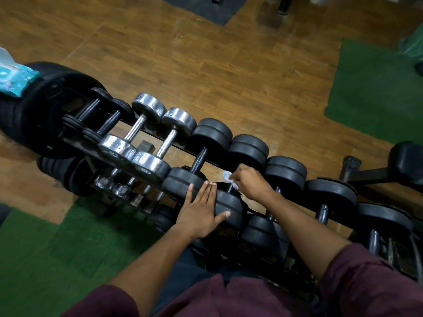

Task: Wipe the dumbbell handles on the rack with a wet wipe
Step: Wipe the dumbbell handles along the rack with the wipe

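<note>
Viewed from above, over a dumbbell rack (160,136) running diagonally across a wooden floor (229,72).

Right hand (250,183): curled around a white wet wipe (229,177), pinched against the handle of a black dumbbell (229,205) in the rack's top row. Wipe bunched at the fingertips, partly hidden under the hand; visible portion protruding on the left side of the grip and below the knuckles. Handle itself mostly covered by hand and wipe.

Left hand (201,209): laid flat, fingers straight and together, thumb spread, pressed on the near weight head of that same dumbbell, just beside the neighbouring black dumbbell (199,156) on the left. Nothing gripped.

Top row, left to right: two small dark dumbbells, two chrome dumbbells (139,131), then black rubber-headed dumbbells continuing to the right edge. Lower tier with further dumbbells partly visible beneath.

Teal wet-wipe packet (13,76) resting on stacked black plates (45,115) at far left, well apart from both hands. Green mats (375,92) on the floor at right and lower left. Maroon sleeves (366,282) at the bottom edge.
</note>
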The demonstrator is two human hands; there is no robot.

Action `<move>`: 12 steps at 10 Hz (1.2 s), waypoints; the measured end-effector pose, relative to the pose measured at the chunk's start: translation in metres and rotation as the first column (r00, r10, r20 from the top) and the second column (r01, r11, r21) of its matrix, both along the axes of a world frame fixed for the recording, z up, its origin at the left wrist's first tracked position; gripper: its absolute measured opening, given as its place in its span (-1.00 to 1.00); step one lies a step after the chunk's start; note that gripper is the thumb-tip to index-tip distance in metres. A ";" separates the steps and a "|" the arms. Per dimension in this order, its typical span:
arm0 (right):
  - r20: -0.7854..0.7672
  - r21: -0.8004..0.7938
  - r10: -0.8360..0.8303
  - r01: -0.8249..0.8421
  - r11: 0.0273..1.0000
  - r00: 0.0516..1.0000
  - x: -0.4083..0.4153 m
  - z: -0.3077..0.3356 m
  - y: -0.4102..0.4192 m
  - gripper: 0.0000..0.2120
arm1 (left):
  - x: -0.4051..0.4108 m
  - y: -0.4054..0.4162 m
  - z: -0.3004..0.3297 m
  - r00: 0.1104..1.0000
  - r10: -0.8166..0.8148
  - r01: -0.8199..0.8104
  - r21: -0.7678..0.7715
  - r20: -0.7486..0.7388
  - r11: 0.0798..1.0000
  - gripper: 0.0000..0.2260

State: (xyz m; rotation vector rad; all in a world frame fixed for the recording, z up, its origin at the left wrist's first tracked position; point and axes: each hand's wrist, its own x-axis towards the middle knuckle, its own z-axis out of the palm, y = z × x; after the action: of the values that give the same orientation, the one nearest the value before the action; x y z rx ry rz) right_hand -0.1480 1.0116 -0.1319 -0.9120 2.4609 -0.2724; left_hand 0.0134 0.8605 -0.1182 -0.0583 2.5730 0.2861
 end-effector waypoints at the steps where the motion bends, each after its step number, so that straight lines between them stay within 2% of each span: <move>1: -0.046 -0.004 -0.075 0.075 0.997 0.996 -0.010 0.002 -0.001 -0.77 | 0.000 0.000 0.001 1.000 0.002 -0.002 0.004 0.002 1.000 -0.15; 3: -0.070 0.018 -0.118 0.120 0.993 0.990 -0.010 0.001 -0.001 -0.75 | 0.000 0.000 0.001 1.000 -0.004 0.004 0.002 0.003 1.000 -0.15; 5: -0.042 0.055 -0.054 0.056 0.997 0.998 -0.003 0.007 0.004 -0.67 | 0.001 -0.001 -0.001 1.000 -0.001 0.002 0.020 -0.005 1.000 -0.14; 7: -0.130 0.091 -0.090 0.103 0.991 0.987 0.003 0.009 -0.001 -0.75 | 0.001 -0.001 -0.003 1.000 -0.006 0.007 0.009 -0.013 1.000 -0.14; 8: -0.174 0.113 -0.119 0.139 0.984 0.978 0.002 0.009 -0.001 -0.71 | 0.001 -0.001 -0.001 1.000 -0.010 0.010 0.003 -0.013 1.000 -0.14; 10: -0.200 0.136 -0.081 0.110 0.985 0.976 -0.005 0.009 -0.001 -0.67 | 0.001 -0.001 -0.003 1.000 -0.008 0.008 -0.004 -0.014 1.000 -0.14; 12: -0.156 0.127 -0.008 0.028 0.991 0.988 -0.008 0.004 0.004 -0.70 | 0.001 -0.001 -0.002 1.000 -0.008 0.008 -0.002 -0.023 1.000 -0.15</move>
State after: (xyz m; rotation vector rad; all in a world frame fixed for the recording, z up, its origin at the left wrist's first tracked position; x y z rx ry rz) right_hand -0.1558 1.0152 -0.1276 -0.8859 2.5949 -0.0487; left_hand 0.0145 0.8599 -0.1204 -0.0454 2.5956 0.2827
